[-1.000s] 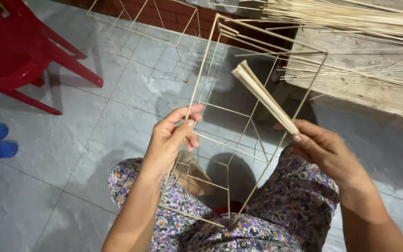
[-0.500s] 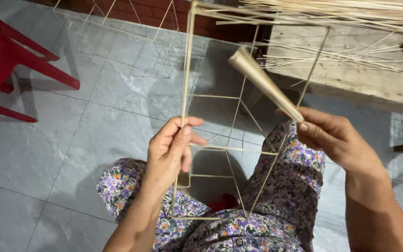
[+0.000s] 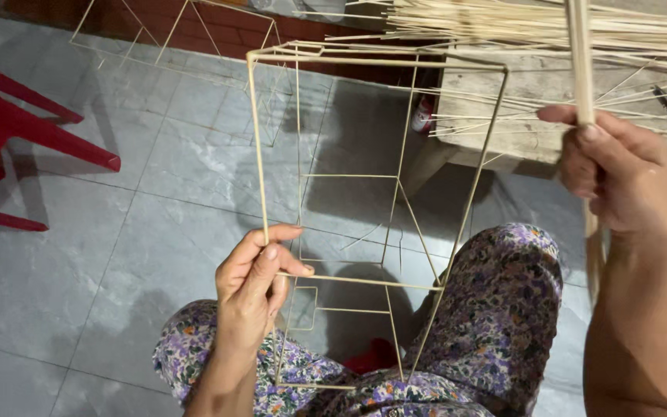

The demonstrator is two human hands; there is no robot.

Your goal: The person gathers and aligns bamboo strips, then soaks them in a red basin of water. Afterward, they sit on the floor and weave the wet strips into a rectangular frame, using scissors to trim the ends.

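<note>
My left hand (image 3: pixel 256 282) grips the left upright of a box-shaped frame of thin bamboo sticks (image 3: pixel 380 177) that stands on my lap over my floral-print trousers (image 3: pixel 496 309). The frame rises upright and away from me, with crossbars and diagonal struts inside it. My right hand (image 3: pixel 615 174) is raised at the right and closed on a bundle of thin bamboo strips (image 3: pixel 579 54), held nearly vertical, its upper end leaving the top of the view and its lower end showing below my wrist.
A wooden bench (image 3: pixel 550 100) at the upper right carries a heap of loose bamboo strips (image 3: pixel 519 27). Another stick frame (image 3: pixel 187 38) lies on the grey tiled floor (image 3: pixel 117 232) near a brick wall. A red plastic chair (image 3: pixel 9 139) stands at the left.
My right hand has swung the strip bundle up from a slant in front of the frame to nearly vertical at the right. The view has shifted, and my left hand keeps hold of the frame.
</note>
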